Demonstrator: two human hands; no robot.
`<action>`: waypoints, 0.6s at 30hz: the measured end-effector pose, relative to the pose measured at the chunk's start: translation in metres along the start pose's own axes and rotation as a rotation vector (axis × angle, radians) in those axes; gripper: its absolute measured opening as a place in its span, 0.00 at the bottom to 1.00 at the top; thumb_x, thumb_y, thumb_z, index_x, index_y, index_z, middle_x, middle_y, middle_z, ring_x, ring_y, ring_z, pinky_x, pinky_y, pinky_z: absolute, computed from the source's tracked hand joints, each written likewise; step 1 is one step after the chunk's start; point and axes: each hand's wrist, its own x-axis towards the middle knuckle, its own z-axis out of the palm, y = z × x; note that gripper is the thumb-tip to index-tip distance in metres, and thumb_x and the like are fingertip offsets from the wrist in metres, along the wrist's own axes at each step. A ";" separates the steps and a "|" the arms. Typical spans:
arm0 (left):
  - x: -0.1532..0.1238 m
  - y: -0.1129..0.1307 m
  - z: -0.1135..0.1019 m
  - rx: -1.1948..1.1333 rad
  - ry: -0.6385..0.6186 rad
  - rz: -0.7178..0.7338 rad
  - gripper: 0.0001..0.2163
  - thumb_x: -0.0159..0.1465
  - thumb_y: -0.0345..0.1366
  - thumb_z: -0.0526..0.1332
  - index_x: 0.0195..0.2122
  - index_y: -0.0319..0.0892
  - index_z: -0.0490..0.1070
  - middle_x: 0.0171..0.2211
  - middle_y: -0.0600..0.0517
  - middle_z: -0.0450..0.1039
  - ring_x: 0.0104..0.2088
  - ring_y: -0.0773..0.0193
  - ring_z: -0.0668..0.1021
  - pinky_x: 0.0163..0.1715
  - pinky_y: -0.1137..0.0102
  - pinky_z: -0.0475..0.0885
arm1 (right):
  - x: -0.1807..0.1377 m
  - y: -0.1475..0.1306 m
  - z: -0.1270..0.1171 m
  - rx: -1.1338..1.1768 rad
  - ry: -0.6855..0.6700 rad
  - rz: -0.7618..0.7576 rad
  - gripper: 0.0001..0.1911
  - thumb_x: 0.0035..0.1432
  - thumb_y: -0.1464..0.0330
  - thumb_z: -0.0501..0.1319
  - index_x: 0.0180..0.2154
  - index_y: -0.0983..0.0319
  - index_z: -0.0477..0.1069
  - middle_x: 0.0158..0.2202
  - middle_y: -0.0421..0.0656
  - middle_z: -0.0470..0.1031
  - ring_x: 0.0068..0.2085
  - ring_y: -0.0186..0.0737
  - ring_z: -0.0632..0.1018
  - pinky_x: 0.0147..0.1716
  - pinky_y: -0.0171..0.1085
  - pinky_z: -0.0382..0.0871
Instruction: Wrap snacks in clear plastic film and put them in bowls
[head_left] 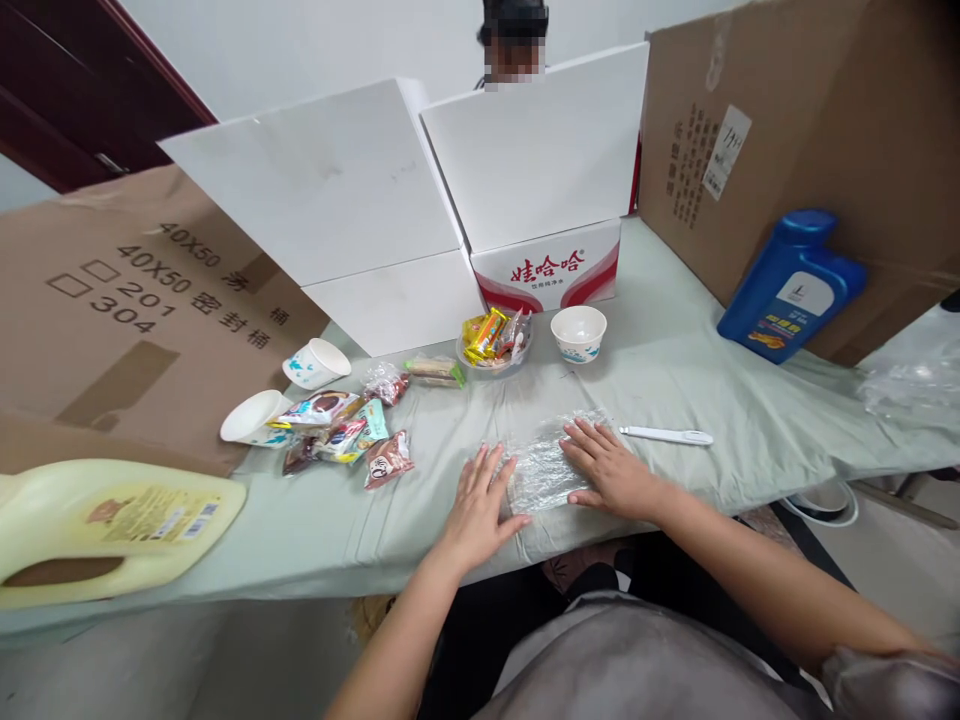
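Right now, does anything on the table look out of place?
Yes: the paper bowl at left, behind the snack packets, looks tipped onto its side, unlike the upright bowl near the white carton.

Well beyond the left hand (478,505) stand a pale wall (300,45) and a dark red door (67,90); beneath the right hand (611,468) spreads a green-covered table (667,310), with grey floor (255,660) lower down

I see thin clear plastic film (546,478), crinkled and shiny along its creases — while my counter (675,370) is cloth-topped, matt and wrinkled. To my eye the brown carton (795,120) is dull cardboard, the blue bottle (791,285) smooth glossy plastic, the snack packets (390,458) shiny wrapper — the white bowl (579,338) looks like smooth paper.
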 end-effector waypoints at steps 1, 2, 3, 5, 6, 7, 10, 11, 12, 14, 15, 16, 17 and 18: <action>-0.006 -0.005 -0.005 -0.013 0.018 0.016 0.31 0.59 0.44 0.64 0.62 0.44 0.58 0.66 0.42 0.54 0.67 0.44 0.54 0.62 0.47 0.57 | -0.007 0.001 -0.006 0.021 0.010 -0.011 0.42 0.58 0.46 0.57 0.63 0.67 0.58 0.67 0.56 0.53 0.68 0.57 0.49 0.64 0.56 0.47; -0.012 -0.011 -0.010 -0.029 0.033 0.035 0.27 0.59 0.42 0.64 0.59 0.44 0.62 0.63 0.43 0.59 0.65 0.45 0.59 0.61 0.49 0.61 | -0.014 0.003 -0.011 0.043 0.009 -0.018 0.42 0.57 0.46 0.58 0.63 0.67 0.59 0.66 0.56 0.55 0.68 0.56 0.51 0.63 0.56 0.49; -0.018 -0.017 -0.013 -0.045 0.049 0.054 0.23 0.59 0.40 0.64 0.55 0.44 0.66 0.59 0.43 0.64 0.62 0.47 0.63 0.59 0.51 0.64 | -0.022 0.005 -0.016 0.064 0.000 -0.020 0.42 0.55 0.46 0.60 0.62 0.67 0.60 0.65 0.56 0.58 0.67 0.56 0.53 0.63 0.55 0.50; -0.031 -0.027 -0.017 -0.075 0.097 0.089 0.14 0.60 0.36 0.63 0.47 0.43 0.70 0.51 0.45 0.71 0.57 0.51 0.69 0.55 0.54 0.69 | -0.039 0.010 -0.021 0.098 -0.024 -0.015 0.40 0.54 0.49 0.63 0.61 0.65 0.62 0.63 0.55 0.62 0.65 0.56 0.59 0.61 0.55 0.55; -0.036 -0.031 -0.017 -0.089 0.126 0.106 0.11 0.61 0.35 0.61 0.45 0.43 0.71 0.48 0.46 0.72 0.55 0.53 0.71 0.54 0.56 0.70 | -0.048 0.011 -0.022 0.110 -0.027 -0.011 0.37 0.54 0.53 0.64 0.60 0.64 0.62 0.62 0.54 0.63 0.64 0.55 0.61 0.60 0.55 0.57; -0.041 -0.034 -0.016 -0.103 0.153 0.122 0.08 0.62 0.33 0.60 0.43 0.43 0.71 0.47 0.46 0.73 0.54 0.54 0.72 0.53 0.57 0.71 | -0.056 0.012 -0.023 0.120 -0.021 -0.009 0.33 0.56 0.57 0.64 0.60 0.63 0.63 0.61 0.53 0.65 0.63 0.54 0.63 0.59 0.54 0.59; -0.050 -0.036 -0.013 -0.150 0.213 0.149 0.06 0.63 0.28 0.57 0.39 0.43 0.71 0.46 0.47 0.74 0.54 0.56 0.73 0.51 0.59 0.72 | -0.071 0.010 -0.025 0.154 0.046 -0.017 0.17 0.62 0.68 0.58 0.53 0.59 0.70 0.56 0.49 0.71 0.59 0.49 0.68 0.56 0.51 0.64; -0.051 -0.036 -0.012 -0.170 0.228 0.149 0.06 0.63 0.28 0.56 0.38 0.43 0.71 0.45 0.48 0.75 0.53 0.57 0.73 0.51 0.60 0.72 | -0.073 0.008 -0.026 0.173 0.072 -0.017 0.14 0.63 0.69 0.56 0.50 0.59 0.72 0.52 0.48 0.74 0.56 0.47 0.71 0.54 0.50 0.65; -0.051 -0.035 -0.011 -0.190 0.244 0.139 0.06 0.63 0.27 0.56 0.37 0.43 0.71 0.43 0.48 0.76 0.52 0.57 0.74 0.51 0.61 0.72 | -0.073 0.007 -0.028 0.195 0.098 -0.013 0.12 0.64 0.70 0.54 0.46 0.59 0.73 0.49 0.48 0.76 0.53 0.46 0.73 0.52 0.48 0.67; -0.046 -0.034 -0.010 -0.218 0.276 0.083 0.07 0.65 0.28 0.54 0.37 0.43 0.70 0.40 0.49 0.77 0.48 0.59 0.77 0.48 0.63 0.73 | -0.068 0.005 -0.029 0.240 0.142 0.032 0.11 0.66 0.70 0.52 0.42 0.60 0.73 0.42 0.47 0.78 0.46 0.43 0.76 0.47 0.44 0.70; -0.042 -0.035 -0.009 -0.220 0.296 0.033 0.07 0.66 0.30 0.53 0.38 0.43 0.70 0.38 0.49 0.77 0.45 0.60 0.78 0.46 0.65 0.74 | -0.064 0.005 -0.029 0.256 0.160 0.077 0.11 0.66 0.69 0.52 0.42 0.60 0.73 0.40 0.47 0.78 0.43 0.42 0.77 0.44 0.42 0.70; -0.036 -0.036 -0.007 -0.212 0.318 -0.030 0.07 0.66 0.31 0.53 0.39 0.43 0.70 0.37 0.49 0.77 0.41 0.61 0.79 0.43 0.66 0.74 | -0.059 0.006 -0.029 0.260 0.175 0.136 0.12 0.66 0.69 0.51 0.42 0.61 0.72 0.39 0.46 0.78 0.41 0.41 0.78 0.42 0.40 0.71; -0.030 -0.036 -0.005 -0.196 0.339 -0.098 0.07 0.67 0.33 0.53 0.39 0.42 0.70 0.35 0.50 0.77 0.37 0.62 0.79 0.39 0.68 0.74 | -0.053 0.007 -0.027 0.250 0.185 0.208 0.12 0.67 0.68 0.50 0.42 0.61 0.72 0.38 0.46 0.78 0.39 0.41 0.78 0.40 0.39 0.71; -0.023 -0.037 -0.003 -0.175 0.356 -0.167 0.07 0.67 0.35 0.53 0.39 0.42 0.70 0.34 0.50 0.77 0.34 0.63 0.80 0.36 0.69 0.74 | -0.046 0.009 -0.024 0.225 0.190 0.287 0.13 0.67 0.67 0.49 0.42 0.61 0.72 0.39 0.46 0.78 0.39 0.41 0.78 0.38 0.38 0.70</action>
